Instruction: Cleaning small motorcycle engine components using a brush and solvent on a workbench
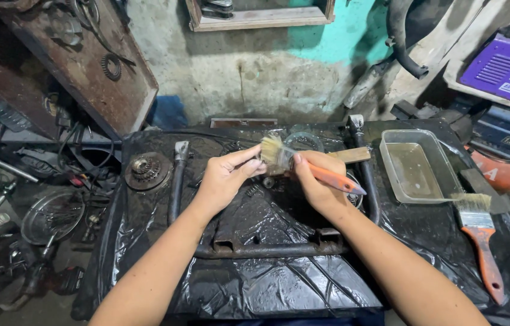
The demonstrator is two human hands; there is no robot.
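- Right hand (318, 181) is closed around a paintbrush (303, 166) with an orange handle, gripping it at the metal band and upper handle.
- Paintbrush long axis runs diagonally: bristles point to the upper left, toward the far edge of the table (267, 290); handle end points lower right, sticking out past the hand.
- Left hand (225, 178) is loosely curled, thumb and fingertips pinched at the bristle end of the paintbrush; whether a small part sits between the fingers cannot be told.
- Both hands are held over the middle of the table, above a rusty metal frame (267, 247) lying on the black plastic sheet that covers the tabletop.
- A 2nd paintbrush (481, 232) lies near the right edge of the table, bristles toward the far edge, handle toward the near edge.
- A clear plastic tray (418, 166) holding murky liquid sits toward the far right corner, just beside the 2nd paintbrush.
- A gear cluster (145, 170) rests near the far left corner.
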